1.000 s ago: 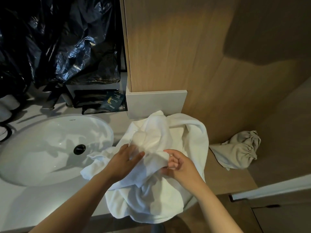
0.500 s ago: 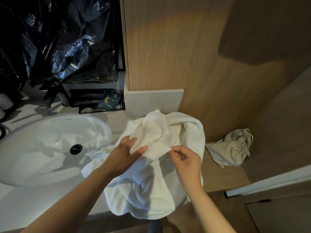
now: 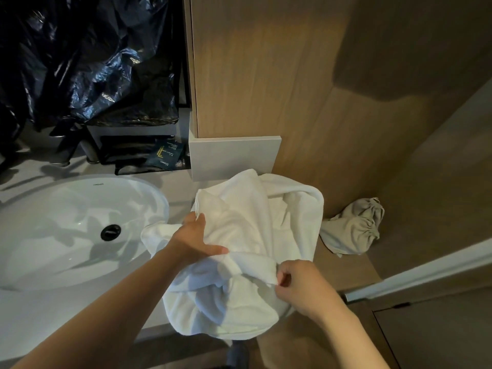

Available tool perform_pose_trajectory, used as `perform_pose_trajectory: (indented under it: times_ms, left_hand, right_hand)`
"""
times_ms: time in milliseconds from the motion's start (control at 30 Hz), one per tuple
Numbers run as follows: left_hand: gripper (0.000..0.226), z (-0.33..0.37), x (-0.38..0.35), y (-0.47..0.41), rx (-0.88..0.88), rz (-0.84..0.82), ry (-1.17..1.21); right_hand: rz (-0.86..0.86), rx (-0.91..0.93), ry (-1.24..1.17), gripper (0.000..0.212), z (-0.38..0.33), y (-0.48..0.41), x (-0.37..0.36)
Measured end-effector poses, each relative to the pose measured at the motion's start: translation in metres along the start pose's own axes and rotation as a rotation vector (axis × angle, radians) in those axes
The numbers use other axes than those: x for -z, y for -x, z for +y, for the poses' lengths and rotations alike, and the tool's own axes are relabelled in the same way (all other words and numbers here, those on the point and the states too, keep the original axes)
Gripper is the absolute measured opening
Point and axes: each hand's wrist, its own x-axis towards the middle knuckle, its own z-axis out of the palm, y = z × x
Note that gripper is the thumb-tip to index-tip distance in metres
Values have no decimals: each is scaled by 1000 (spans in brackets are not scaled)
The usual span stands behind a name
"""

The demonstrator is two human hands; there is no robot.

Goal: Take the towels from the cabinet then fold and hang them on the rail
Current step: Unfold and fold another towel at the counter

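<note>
A heap of white towels point(image 3: 250, 225) lies bunched on the counter to the right of the sink, spilling over the front edge. My left hand point(image 3: 194, 241) grips a fold of the top towel at the heap's left side, fingers tucked into the cloth and thumb stretched over it. My right hand point(image 3: 300, 283) pinches a towel edge at the lower right of the heap. No rail is in view.
A white oval sink point(image 3: 72, 230) with a dark drain fills the left. Black plastic bags point(image 3: 87, 62) and a dark packet point(image 3: 166, 155) sit behind it. A wooden panel point(image 3: 261, 70) rises behind the towels. A beige drawstring bag point(image 3: 354, 227) lies on the wooden ledge at right.
My right hand has slid down and toward me along the towel edge, pulling it out. My left hand has shifted to the left side of the heap and spread the top towel.
</note>
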Motion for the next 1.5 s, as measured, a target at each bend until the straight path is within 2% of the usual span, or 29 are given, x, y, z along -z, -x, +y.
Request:
perform_pose_trajectory:
  times_ms: [67,167,300,400,667,767,867,1033,1133,1233,1333,1500]
  left_hand:
    - [111,0,2,2,-10,15,20]
    - [103,-1,3,10,-32,104,109]
    - [59,-1,10,27,-136,341,222]
    - [29,0,23,39,-224,544,239]
    - [37,8,74,71,-360,782,240]
    - [42,14,91,80,-475,820,194]
    - [46,21,105,90,-577,834,143]
    - [44,26,118,106,-643,815,156]
    - [33,30,120,109,-556,841,316]
    - [34,32,122,113,-501,814,516]
    - [28,33,122,118,-515,747,572]
    - [17,36,118,120,-545,738,588]
  right_hand:
    - [-62,-18,46,9,0,-2,-6]
    - [-17,-95,-56,11,6,-6,2]
    - [122,-141,15,10,5,-13,24]
    - [225,-22,-66,10,-13,-21,38]
    - [302,473,-393,22,-109,-48,62]
    - [295,617,-406,32,-149,-57,81]
    - [182,687,-424,34,-176,-62,98]
    - [54,773,-527,13,-191,-60,109]
    - [190,828,-547,17,-196,-55,113]
    - [369,862,-583,13,-206,-49,124]
    - [481,875,-570,11,-211,-47,139]
    - [600,882,-500,13,-211,-46,154]
